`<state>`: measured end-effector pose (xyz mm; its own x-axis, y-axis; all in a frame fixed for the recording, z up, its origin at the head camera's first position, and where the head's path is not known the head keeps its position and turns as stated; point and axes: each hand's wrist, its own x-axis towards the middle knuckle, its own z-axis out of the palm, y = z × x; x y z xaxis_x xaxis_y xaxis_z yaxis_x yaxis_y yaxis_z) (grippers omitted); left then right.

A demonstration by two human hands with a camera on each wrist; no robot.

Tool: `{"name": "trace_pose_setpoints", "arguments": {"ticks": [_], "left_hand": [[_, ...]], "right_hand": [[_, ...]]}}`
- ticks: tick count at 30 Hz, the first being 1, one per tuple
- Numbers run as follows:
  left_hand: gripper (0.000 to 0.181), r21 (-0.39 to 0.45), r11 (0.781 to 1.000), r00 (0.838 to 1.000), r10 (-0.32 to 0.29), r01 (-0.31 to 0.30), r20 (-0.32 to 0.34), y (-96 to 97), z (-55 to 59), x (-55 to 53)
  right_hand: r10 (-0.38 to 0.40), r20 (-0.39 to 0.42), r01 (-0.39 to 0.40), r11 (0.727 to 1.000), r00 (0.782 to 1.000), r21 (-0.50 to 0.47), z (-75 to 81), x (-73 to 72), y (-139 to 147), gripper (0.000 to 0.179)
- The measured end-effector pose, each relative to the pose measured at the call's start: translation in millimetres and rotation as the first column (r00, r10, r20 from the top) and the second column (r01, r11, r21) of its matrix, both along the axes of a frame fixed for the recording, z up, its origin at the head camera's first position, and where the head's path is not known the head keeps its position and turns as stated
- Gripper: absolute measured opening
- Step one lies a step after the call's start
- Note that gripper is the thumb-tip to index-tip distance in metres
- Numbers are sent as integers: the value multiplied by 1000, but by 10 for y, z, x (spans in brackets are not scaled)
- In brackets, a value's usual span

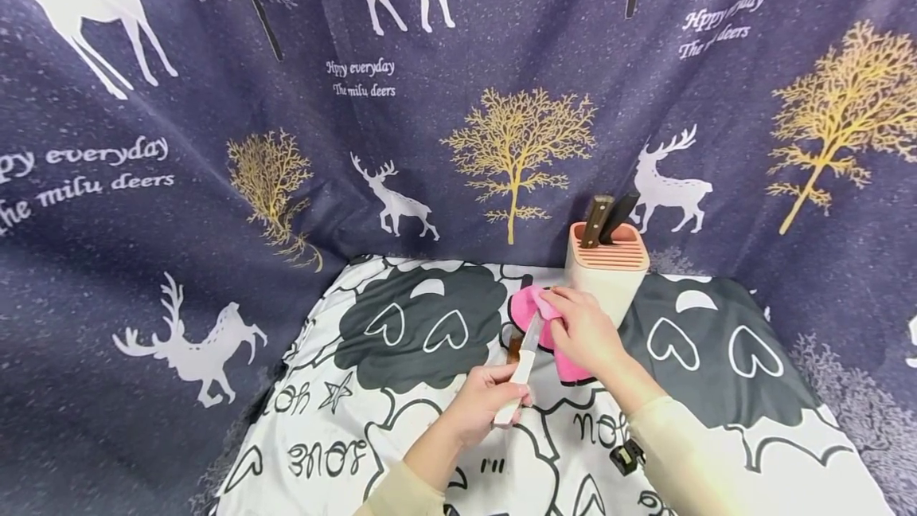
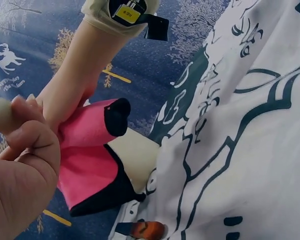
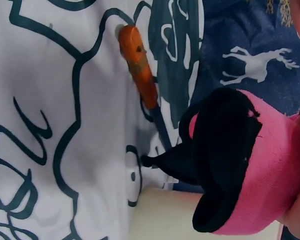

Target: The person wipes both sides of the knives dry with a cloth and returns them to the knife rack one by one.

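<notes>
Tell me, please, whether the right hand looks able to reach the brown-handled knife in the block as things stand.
Probably yes: the brown-handled knife juts up from the knife block just beyond the right hand, nothing visibly between, though that hand should first release the pink cloth.

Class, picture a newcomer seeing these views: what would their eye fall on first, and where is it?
Probably the bright pink cloth with black edging, held in the right hand at the blade of a white-handled knife gripped by the left hand. Next, perhaps, the pale knife block just behind the right hand, then the dark blue backdrop behind everything, printed with white deer and golden trees.
</notes>
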<state>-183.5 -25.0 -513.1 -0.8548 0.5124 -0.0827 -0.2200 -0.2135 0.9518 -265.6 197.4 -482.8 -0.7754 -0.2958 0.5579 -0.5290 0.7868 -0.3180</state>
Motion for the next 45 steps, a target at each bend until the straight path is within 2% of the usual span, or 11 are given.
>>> {"name": "trace_pose_setpoints", "arguments": {"ticks": [6,9,11,15,19,24,29,32,35,40,45], "left_hand": [[43,-8,1000,997,24,-23,74,0,-42,-5],[40,-2,999,994,39,-39,104,4,-55,-3],[39,6,998,992,55,-56,115,-5,-70,-10],[35,52,994,986,91,-99,136,-42,-84,-31],[36,86,985,982,138,-150,132,-54,-53,-66],[35,78,978,976,183,-192,116,-13,21,-135],[34,106,974,976,190,-201,103,79,85,-192],[34,130,970,976,191,-204,101,132,106,-211],[36,141,967,974,200,-214,106,166,114,-219],[39,134,960,964,228,-246,137,187,102,-224],[34,126,944,944,283,-306,172,203,104,-226]], "right_hand": [[44,37,-39,989,998,-144,-8,-79,107,43],[-13,153,51,968,988,-246,17,-112,202,42],[-72,246,146,944,967,-295,50,-108,280,42],[-147,355,277,894,923,-352,142,16,428,40],[-136,378,299,860,916,-413,190,263,490,36],[-56,300,196,866,952,-459,206,524,352,34],[35,95,4,922,995,-388,229,661,46,39],[93,6,-87,953,996,-289,211,704,-163,46],[128,-30,-132,972,991,-193,155,740,-330,50],[128,-98,-136,988,987,-74,96,779,-453,51],[143,-135,-146,989,980,-10,133,795,-478,50]]}}
